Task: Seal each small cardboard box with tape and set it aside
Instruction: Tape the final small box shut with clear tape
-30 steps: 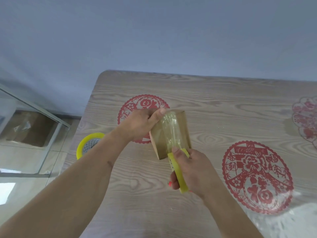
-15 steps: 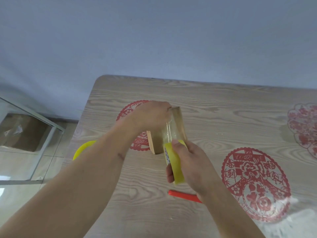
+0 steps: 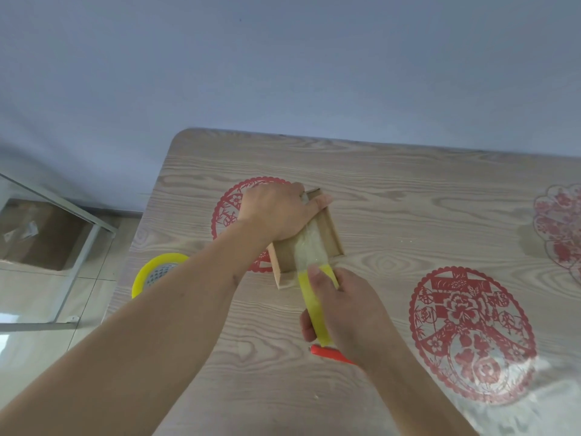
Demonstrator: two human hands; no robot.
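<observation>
My left hand (image 3: 276, 212) holds the small brown cardboard box (image 3: 309, 247) flat on the bench (image 3: 408, 190); my right hand (image 3: 342, 309), just nearer me, grips the yellow tape roll (image 3: 314, 305). The clear strip crosses the box, uncut; setting aside remains.

The left hand (image 3: 276, 212) reaches in from the lower left on an outstretched forearm, palm down, its grip curled over the box (image 3: 317, 243). The right hand (image 3: 349, 313) sits nearer, fingers wrapped round the tape roll (image 3: 314, 305), thumb on its upper edge.
</observation>
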